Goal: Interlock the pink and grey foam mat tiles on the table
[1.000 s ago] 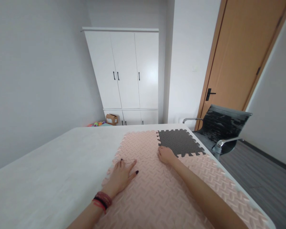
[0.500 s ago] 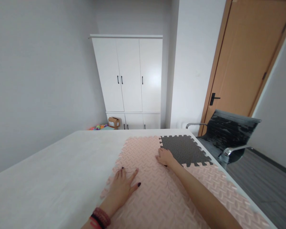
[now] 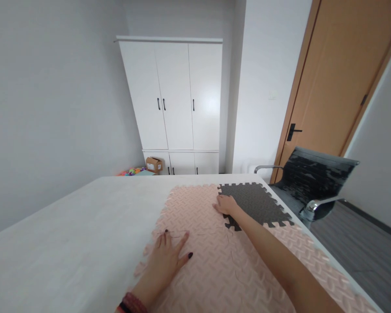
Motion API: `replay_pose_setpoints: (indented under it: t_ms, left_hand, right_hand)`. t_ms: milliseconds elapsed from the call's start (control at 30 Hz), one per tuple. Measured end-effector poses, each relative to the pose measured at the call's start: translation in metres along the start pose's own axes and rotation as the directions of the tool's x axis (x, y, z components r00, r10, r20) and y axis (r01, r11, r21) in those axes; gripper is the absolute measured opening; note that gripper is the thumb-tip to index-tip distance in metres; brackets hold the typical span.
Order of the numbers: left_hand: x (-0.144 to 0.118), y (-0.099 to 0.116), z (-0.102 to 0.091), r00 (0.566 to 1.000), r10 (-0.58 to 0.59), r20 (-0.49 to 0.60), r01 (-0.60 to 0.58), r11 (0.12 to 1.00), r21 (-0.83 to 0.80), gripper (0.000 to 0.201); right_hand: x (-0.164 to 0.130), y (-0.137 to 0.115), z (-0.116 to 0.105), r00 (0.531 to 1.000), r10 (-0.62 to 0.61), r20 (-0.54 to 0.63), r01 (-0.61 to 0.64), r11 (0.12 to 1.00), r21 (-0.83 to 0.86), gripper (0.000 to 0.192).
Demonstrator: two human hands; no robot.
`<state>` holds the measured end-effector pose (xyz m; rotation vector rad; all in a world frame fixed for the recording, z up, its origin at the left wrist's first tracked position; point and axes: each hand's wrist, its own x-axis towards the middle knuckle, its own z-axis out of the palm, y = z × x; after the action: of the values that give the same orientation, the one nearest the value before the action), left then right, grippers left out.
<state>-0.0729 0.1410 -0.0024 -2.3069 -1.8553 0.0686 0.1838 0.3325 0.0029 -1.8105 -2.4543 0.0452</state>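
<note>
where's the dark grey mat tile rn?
Head view, far right of the table: the grey tile is locked into the pink mats, right hand on its left edge.

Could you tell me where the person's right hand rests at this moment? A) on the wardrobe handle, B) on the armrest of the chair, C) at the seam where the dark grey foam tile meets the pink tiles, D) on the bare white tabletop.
C: the right hand lies on the near left edge of the dark grey foam tile, right where it joins the pink tiles.
</note>
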Motion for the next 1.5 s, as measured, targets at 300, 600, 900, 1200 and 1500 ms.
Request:
replay_pose_setpoints:
  t_ms: [300,600,900,1200,1500]
  left_hand:
    - [0.001,-0.001,-0.001,1.000,-0.006,0.027,0.007,1.000,-0.016,0.066]
    - [0.002,-0.004,0.010,1.000,-0.011,0.003,0.011,0.998,-0.069,0.066]
    - [0.003,-0.005,0.008,1.000,-0.007,0.004,0.007,0.995,-0.100,0.068]
    - [0.004,-0.007,-0.005,0.998,0.039,-0.040,-0.042,0.996,-0.081,0.069]
    - [-0.004,0.005,-0.018,0.998,0.017,-0.068,-0.019,1.000,-0.025,0.063]
  right_hand:
    - [0.049,0.000,-0.013,0.995,0.086,0.054,-0.087,0.996,0.019,0.052]
    - [0.067,0.014,-0.007,0.994,0.102,0.038,-0.103,0.994,0.022,0.041]
    - [0.066,0.017,0.000,0.995,0.091,-0.031,-0.090,0.995,0.050,0.048]
    - [0.007,-0.018,-0.021,0.994,-0.092,-0.056,0.094,0.995,0.037,0.044]
    - [-0.137,-0.078,-0.022,0.900,-0.435,-0.035,0.437,0.899,0.040,0.044]
